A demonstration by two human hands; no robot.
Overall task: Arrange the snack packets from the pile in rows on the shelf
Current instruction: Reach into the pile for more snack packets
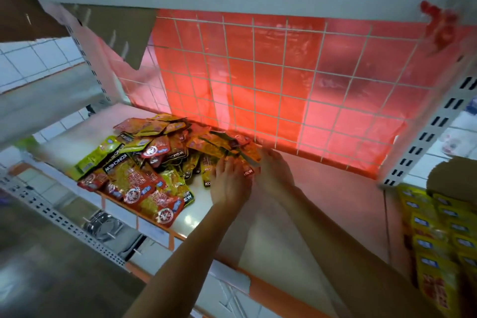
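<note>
Several glossy orange-and-yellow plastic snack packets (233, 146) sit bunched at the right edge of the heaped pile (134, 170), far back on the flat white metal shelf (322, 188) against the red-backed wire grid (258, 72). My left grip (229, 183) lies straight-fingered on them, likely pinning them square. My right grip (273, 173) braces their right edge; closed or not, I cannot tell.

White shelf (322, 188), orange front edge (154, 222): is carrying a loose pile of red and yellow snack packets (144, 160), lying heaped across its left half, reaching the wire grid (258, 72) behind.
</note>
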